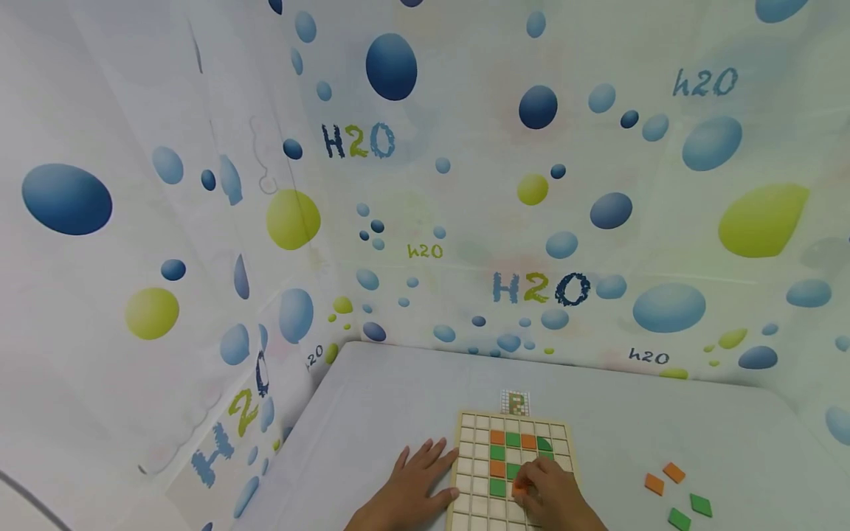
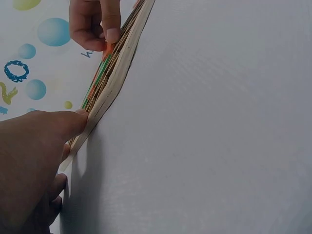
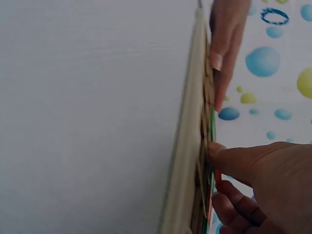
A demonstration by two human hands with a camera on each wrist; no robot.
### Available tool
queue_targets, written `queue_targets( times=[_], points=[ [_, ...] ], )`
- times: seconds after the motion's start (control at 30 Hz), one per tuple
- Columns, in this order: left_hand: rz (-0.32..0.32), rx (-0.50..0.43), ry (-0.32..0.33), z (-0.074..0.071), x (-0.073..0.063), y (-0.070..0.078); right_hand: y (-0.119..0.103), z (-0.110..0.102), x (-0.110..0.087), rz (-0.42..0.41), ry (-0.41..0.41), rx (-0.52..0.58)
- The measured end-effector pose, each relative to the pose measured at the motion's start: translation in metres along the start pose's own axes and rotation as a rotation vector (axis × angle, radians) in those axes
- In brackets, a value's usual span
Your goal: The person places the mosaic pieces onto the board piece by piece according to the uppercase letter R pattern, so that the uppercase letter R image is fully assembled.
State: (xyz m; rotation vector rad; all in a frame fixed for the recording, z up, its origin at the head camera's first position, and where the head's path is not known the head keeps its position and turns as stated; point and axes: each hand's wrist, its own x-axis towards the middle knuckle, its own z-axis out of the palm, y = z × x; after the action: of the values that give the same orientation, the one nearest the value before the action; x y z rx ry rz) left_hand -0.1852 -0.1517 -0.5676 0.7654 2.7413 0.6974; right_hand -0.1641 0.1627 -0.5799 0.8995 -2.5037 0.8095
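A pale wooden grid board point(image 1: 467, 466) lies on the table, with orange and green tiles set in some of its squares. My left hand point(image 1: 415, 488) lies spread at the board's left side, thumb and fingertips touching its edge. Over the board's lower middle, my right hand point(image 1: 554, 493) pinches an orange tile point(image 1: 519, 490) between thumb and fingers, close to the grid; its fingers partly hide the tile. In the left wrist view that orange tile point(image 2: 108, 48) shows beneath the right fingertips. The right hand covers some squares at the board's right.
A small pattern card point(image 1: 515, 403) sits just beyond the board's far edge. Off to the right lie loose tiles: two orange point(image 1: 654, 484) and two green point(image 1: 700, 505). Walls printed with bubbles and "H2O" rise behind and left of the white table point(image 1: 398, 391).
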Motion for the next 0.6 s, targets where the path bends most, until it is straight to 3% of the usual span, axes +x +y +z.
queue_targets(
  times=[0.1,0.23,0.4,0.6],
  points=[
    [0.001,0.008,0.004,0.0012,-0.0001,-0.0005,0.0003,0.0065,-0.0001,-0.084,0.051,-0.019],
    [0.001,0.02,0.01,0.0013,0.0002,-0.0006,-0.001,0.006,0.0009,-0.101,0.045,0.005],
    [-0.004,0.004,0.004,0.0004,-0.0008,0.0,-0.001,0.005,0.0027,-0.183,0.086,-0.005],
    [-0.006,-0.022,0.002,-0.0011,-0.0011,0.0013,0.0,0.0019,0.0015,-0.161,0.048,-0.012]
  ],
)
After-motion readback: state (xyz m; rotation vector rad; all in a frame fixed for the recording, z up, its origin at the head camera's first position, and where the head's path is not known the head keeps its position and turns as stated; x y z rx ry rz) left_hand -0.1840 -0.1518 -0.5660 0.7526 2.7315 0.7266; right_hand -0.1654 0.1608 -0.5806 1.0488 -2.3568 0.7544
